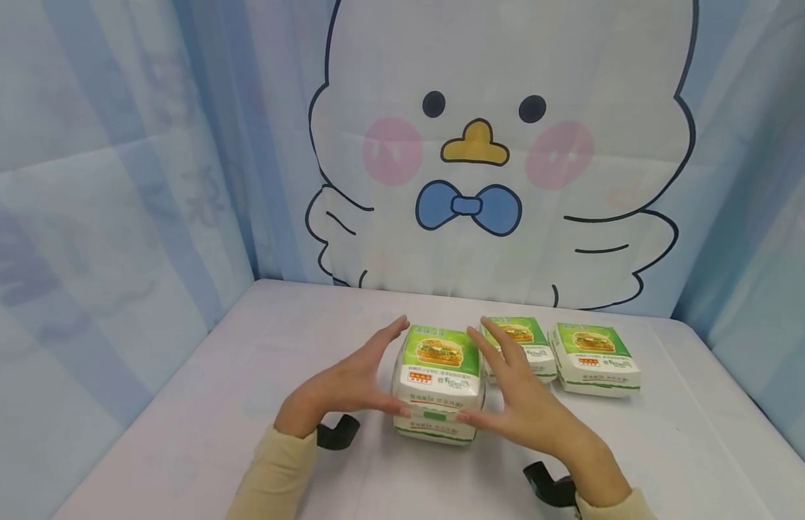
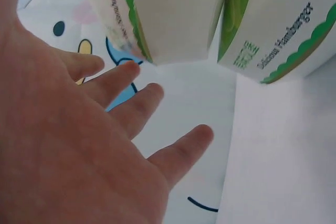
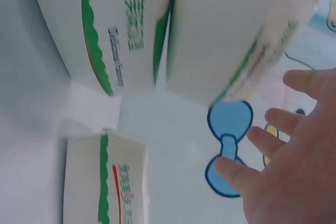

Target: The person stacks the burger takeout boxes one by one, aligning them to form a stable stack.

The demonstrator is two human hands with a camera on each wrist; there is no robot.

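Note:
In the head view, two white and green hamburger boxes stand stacked at mid-table. The upper box (image 1: 439, 365) has a burger picture on its lid. Beneath it, only the front of the lower box (image 1: 434, 430) shows. My left hand (image 1: 350, 379) is at the stack's left side and my right hand (image 1: 528, 397) at its right, fingers spread and fairly straight, thumbs by the front edge. Both wrist views show the fingers apart from the upper box (image 2: 163, 14) and the lower box (image 3: 110, 30); whether the thumbs touch is unclear.
Behind the right hand is another hamburger box (image 1: 538, 354), partly covered by its fingers. One more hamburger box (image 1: 597, 361) sits to its right. A white-covered table (image 1: 201, 433) meets a curtain (image 1: 467, 260) printed with a cartoon bird at its back edge.

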